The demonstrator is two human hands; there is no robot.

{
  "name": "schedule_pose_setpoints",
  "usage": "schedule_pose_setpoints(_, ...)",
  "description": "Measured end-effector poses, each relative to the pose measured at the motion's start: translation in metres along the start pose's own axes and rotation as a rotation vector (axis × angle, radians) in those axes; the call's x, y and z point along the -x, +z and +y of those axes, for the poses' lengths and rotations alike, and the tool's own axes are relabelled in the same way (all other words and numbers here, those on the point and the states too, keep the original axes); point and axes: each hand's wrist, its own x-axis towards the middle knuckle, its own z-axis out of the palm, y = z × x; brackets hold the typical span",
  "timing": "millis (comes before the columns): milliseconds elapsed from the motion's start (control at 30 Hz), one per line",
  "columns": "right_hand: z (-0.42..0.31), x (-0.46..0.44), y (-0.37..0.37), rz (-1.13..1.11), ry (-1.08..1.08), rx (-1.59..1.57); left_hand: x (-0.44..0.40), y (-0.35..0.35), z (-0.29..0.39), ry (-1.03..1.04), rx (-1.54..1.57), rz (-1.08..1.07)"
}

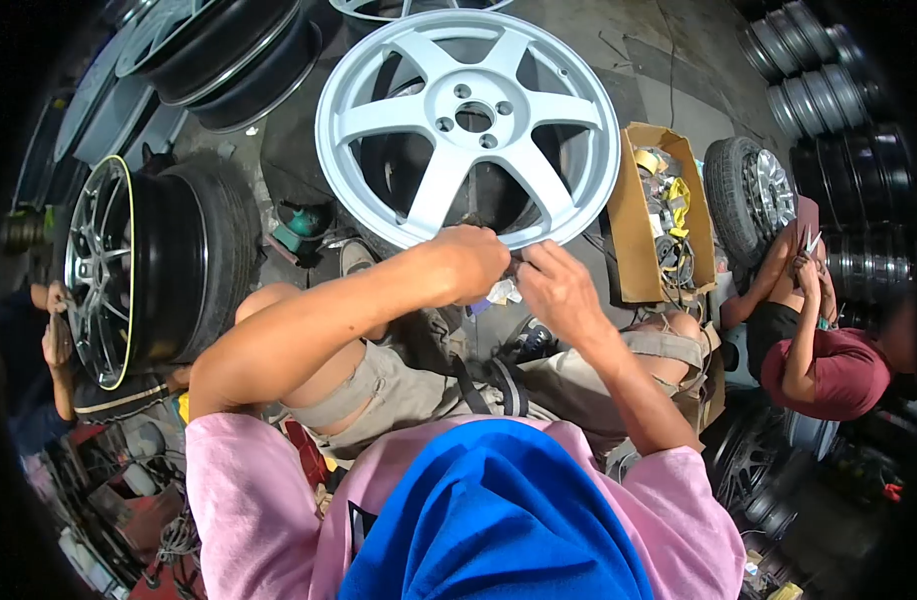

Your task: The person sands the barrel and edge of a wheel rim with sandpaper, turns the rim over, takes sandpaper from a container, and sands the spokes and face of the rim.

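A white six-spoke wheel rim [433, 190] lies face up in front of me, at the top middle of the view. My left hand [470, 264] is at the rim's near edge, its fingers curled; what they hold, if anything, is hidden. Just to its right, my right hand [556, 284] is at the same edge with its fingers bent together, close to my left fingertips. Anything between its fingers is too small to make out. A crumpled whitish scrap [503, 292] shows below and between the two hands.
A cardboard box [636, 235] of tapes and tools stands right of the rim. A green tool [300, 226] lies left. Wheels [183, 265] stand at far left, a tire [735, 200] at right. People sit at both sides; stacked rims [853, 180] line the right.
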Motion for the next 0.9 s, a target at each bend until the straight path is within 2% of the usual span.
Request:
schedule_pose_setpoints(100, 0.038, 0.004, -0.024, 0.045, -0.041, -0.022, 0.006, 0.002, -0.001, 0.006, 0.015, 0.055)
schedule_pose_setpoints(133, 0.062, 0.008, -0.029, 0.081, -0.06, 0.086, 0.008, 0.002, -0.003, 0.028, 0.01, 0.07)
schedule_pose_setpoints(233, 0.093, -0.004, -0.052, 0.0, -0.003, 0.167, 0.025, -0.027, -0.002, -0.024, 0.064, -0.018)
schedule_pose_setpoints(333, 0.094, -0.015, -0.046, -0.061, -0.051, 0.06, 0.029, -0.033, -0.023, -0.069, 0.098, -0.036)
schedule_pose_setpoints(400, 0.088, -0.018, -0.04, -0.101, -0.186, -0.066, 0.035, -0.034, -0.048, -0.012, 0.178, 0.092)
schedule_pose_setpoints(433, 0.101, -0.021, -0.043, -0.094, -0.093, -0.042, 0.043, -0.041, -0.052, -0.043, 0.166, 0.119)
schedule_pose_setpoints(467, 0.117, -0.027, -0.053, -0.27, -0.068, 0.175, 0.051, -0.051, -0.055, -0.074, 0.154, 0.153)
schedule_pose_setpoints(533, 0.105, -0.043, -0.07, -0.342, -0.068, 0.244, 0.064, -0.05, -0.071, -0.094, 0.155, 0.319)
schedule_pose_setpoints(600, 0.1, -0.034, -0.038, -0.292, -0.148, 0.062, 0.073, -0.058, -0.084, -0.167, 0.248, 0.283)
schedule_pose_setpoints(633, 0.076, -0.035, -0.029, -0.125, -0.208, -0.044, 0.076, -0.058, -0.09, -0.169, 0.252, 0.288)
schedule_pose_setpoints(700, 0.016, -0.052, 0.001, -0.218, -0.02, -0.082, 0.078, -0.057, -0.099, -0.196, 0.21, 0.343)
schedule_pose_setpoints(800, -0.043, -0.09, 0.041, -0.009, 0.051, -0.211, 0.069, -0.058, -0.103, -0.148, 0.213, 0.328)
schedule_pose_setpoints(900, -0.059, -0.084, 0.043, 0.055, 0.031, -0.207, 0.067, -0.06, -0.092, -0.165, 0.26, 0.277)
